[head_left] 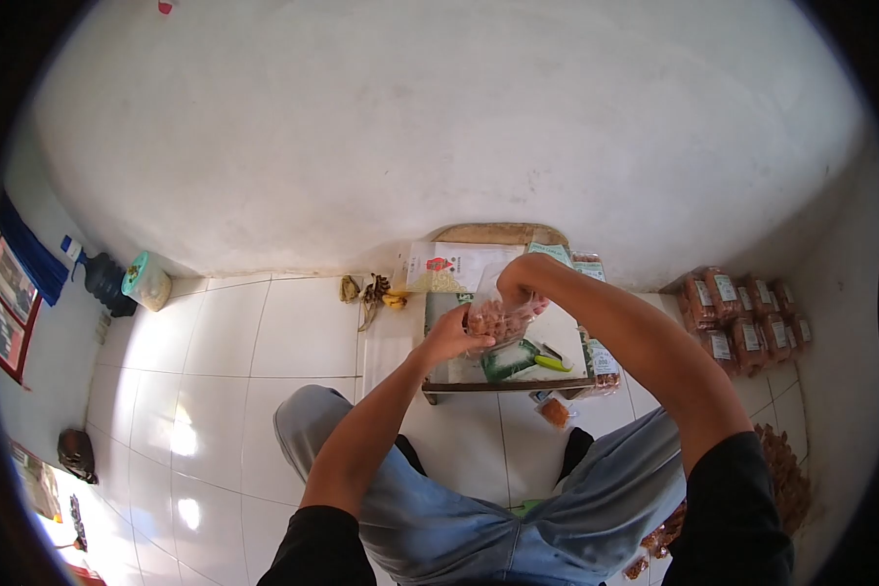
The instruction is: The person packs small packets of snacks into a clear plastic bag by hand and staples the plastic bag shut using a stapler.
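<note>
I observed the clear bag (508,329) above the low table (518,386). I judged it light, soft and slippery, its brown contents (484,318) possibly brittle; its sides suited a loose hold. The left hand (448,335) had fingers curled around one side; whether the right hand (523,287) pinched film, I could not tell.

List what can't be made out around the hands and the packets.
Head view, right hand: exact finger placement, obscured by its wrist and the clear plastic bag.
Head view, white labels on stacked brown packets: print too small.
Head view, brown heap: partly hidden by the black sleeve.
</note>
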`<action>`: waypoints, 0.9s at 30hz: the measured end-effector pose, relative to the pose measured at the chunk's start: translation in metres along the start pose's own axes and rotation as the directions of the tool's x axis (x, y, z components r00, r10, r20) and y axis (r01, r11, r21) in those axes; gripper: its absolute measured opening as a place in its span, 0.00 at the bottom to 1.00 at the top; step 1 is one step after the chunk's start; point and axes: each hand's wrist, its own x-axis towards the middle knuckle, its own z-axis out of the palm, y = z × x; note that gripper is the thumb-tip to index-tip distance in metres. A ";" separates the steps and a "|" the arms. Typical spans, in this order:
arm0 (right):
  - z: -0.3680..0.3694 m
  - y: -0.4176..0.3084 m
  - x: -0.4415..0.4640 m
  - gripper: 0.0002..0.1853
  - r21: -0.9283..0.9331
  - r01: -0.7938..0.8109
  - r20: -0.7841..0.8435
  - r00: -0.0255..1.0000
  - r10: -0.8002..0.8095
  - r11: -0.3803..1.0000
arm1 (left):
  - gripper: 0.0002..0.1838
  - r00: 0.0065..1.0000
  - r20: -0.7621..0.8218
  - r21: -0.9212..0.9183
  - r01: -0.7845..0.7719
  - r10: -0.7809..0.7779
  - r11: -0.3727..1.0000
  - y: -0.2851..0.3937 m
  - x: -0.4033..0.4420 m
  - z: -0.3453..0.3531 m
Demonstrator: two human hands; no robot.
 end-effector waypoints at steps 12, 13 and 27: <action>0.003 0.028 0.019 0.15 -0.041 0.225 -0.052 0.973 -0.227 0.974 | 0.36 0.999 -0.037 -0.040 -0.026 0.024 0.999 0.005 0.004 0.004; 0.002 0.027 0.015 0.19 0.005 0.268 -0.078 0.961 -0.267 0.963 | 0.35 0.998 -0.029 -0.101 -0.051 0.048 0.994 0.005 0.003 0.003; -0.004 0.029 -0.060 0.20 0.328 0.289 -0.195 0.952 -0.235 0.899 | 0.22 0.997 0.043 -0.279 0.079 -0.070 0.957 0.017 0.004 -0.001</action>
